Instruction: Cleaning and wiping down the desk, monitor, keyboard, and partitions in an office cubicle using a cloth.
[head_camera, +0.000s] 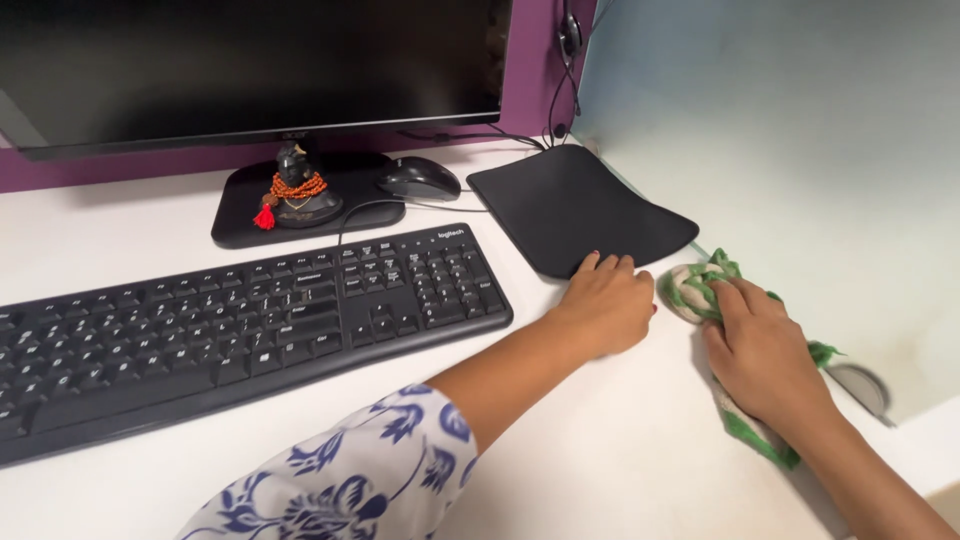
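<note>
Right hand pressed on green-and-white cloth, fingers curled, gripping it, at right edge of white surface beside partition. Left hand just left of cloth, fingers flat, holding nothing, tips touching near edge of black mouse pad. Keyboard farther left.

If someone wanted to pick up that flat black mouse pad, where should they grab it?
Probably the near edge of the flat black mouse pad, from the front: the left hand already touches it there, and it lies thin and flat, with a wall on the right.
</note>
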